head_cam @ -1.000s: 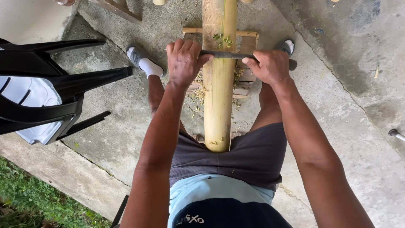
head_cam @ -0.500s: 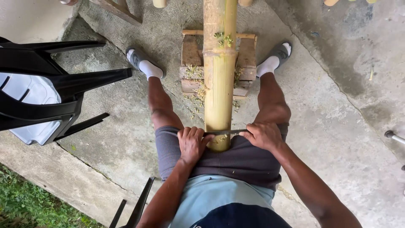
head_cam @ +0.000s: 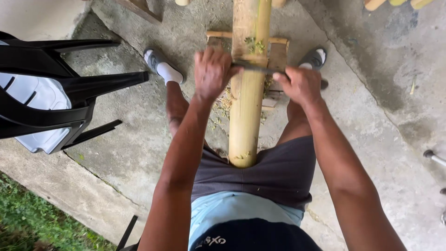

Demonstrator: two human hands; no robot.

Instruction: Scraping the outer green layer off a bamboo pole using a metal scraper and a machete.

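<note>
A thick bamboo pole (head_cam: 248,83) ran down the middle of the frame, its near cut end resting against the person's lap at centre and its far part passing out of the top edge. Across it, in the upper middle, lay a dark, narrow blade (head_cam: 254,68). The left hand (head_cam: 213,69) was clenched around the blade's left end, just left of the pole, and the right hand (head_cam: 302,84) was clenched around its right end, just right of the pole. Both forearms stretched up from the bottom of the frame, one on each side of the pole.

Under the pole, in the upper middle, a small wooden block (head_cam: 278,52) supported it, with pale shavings (head_cam: 225,100) scattered on the ground beside it. The person's feet, in grey shoes, stood on either side of the block.

The ground was rough grey concrete (head_cam: 371,116), open to the right of the pole as far as the right edge. At the left edge stood a black plastic chair (head_cam: 55,97), well apart from the left arm. Grass (head_cam: 32,218) bordered the concrete in the lower left corner.
</note>
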